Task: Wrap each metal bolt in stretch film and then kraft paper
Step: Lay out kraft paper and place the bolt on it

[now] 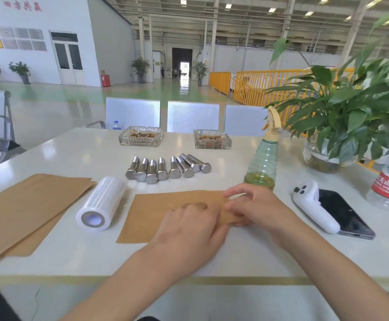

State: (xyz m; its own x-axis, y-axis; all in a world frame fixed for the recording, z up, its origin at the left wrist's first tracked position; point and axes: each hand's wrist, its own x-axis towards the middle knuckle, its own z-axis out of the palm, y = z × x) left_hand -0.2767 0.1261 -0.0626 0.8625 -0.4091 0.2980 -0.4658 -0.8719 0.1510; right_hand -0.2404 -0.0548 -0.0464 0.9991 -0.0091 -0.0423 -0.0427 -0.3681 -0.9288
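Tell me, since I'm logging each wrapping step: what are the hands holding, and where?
Both hands are on the kraft paper sheet at its right end; the right one pinches the near right corner. Whether a bolt lies under them cannot be told.

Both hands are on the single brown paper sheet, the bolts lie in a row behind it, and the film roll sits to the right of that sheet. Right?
Not quite. The head view shows the film roll to the left of the sheet, not the right. The rest holds: left hand and right hand are on the sheet, and the bolts lie behind it.
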